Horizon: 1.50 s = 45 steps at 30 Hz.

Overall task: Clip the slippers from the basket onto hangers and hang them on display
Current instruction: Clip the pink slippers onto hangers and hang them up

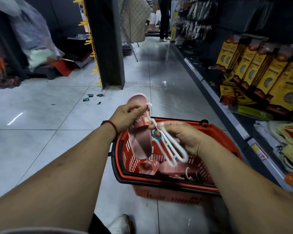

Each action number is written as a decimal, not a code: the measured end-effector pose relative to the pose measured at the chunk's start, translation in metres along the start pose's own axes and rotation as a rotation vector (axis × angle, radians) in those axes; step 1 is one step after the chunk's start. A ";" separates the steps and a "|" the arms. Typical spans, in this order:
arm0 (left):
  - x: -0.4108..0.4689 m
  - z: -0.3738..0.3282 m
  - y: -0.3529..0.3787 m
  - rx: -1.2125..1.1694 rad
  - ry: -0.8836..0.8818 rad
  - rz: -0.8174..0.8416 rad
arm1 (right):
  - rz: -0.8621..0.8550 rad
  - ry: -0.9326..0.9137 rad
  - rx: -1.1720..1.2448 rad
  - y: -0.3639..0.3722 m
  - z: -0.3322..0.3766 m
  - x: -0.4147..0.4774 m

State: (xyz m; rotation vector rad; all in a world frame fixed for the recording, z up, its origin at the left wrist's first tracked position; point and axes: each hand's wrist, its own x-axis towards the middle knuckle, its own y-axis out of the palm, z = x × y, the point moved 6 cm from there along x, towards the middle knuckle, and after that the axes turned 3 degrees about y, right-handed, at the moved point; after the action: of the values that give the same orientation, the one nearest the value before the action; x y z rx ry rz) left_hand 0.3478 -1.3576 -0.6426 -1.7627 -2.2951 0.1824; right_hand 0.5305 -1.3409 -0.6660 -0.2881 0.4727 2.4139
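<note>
My left hand grips a pink slipper by its strap and holds it upright above the red basket. Its fingertips also pinch the hook end of a white hanger beside the strap. My right hand holds a bundle of white plastic hangers just right of the slipper, their looped ends pointing down toward the basket. More pink slippers and another white hanger lie inside the basket on the floor.
A low store shelf runs along the right, stacked with yellow boxes and packets. A dark pillar with yellow pegs stands ahead on the tiled floor. A person stands far down the aisle. Small scraps lie on the tiles. My white shoe is below.
</note>
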 end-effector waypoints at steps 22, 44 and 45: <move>-0.005 0.013 0.027 0.202 -0.105 0.264 | -0.748 -0.315 -0.182 -0.039 0.018 0.003; 0.009 -0.006 0.038 0.457 -0.011 0.008 | -0.749 -0.424 -0.350 -0.034 0.046 -0.012; 0.009 -0.009 0.033 0.474 0.003 -0.028 | -0.809 -0.420 -0.373 -0.039 0.046 -0.016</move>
State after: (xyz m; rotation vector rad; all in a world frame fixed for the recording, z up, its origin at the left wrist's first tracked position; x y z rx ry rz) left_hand 0.3791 -1.3401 -0.6411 -1.4819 -2.0503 0.6562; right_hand 0.5637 -1.3030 -0.6293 -0.0902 -0.2587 1.6717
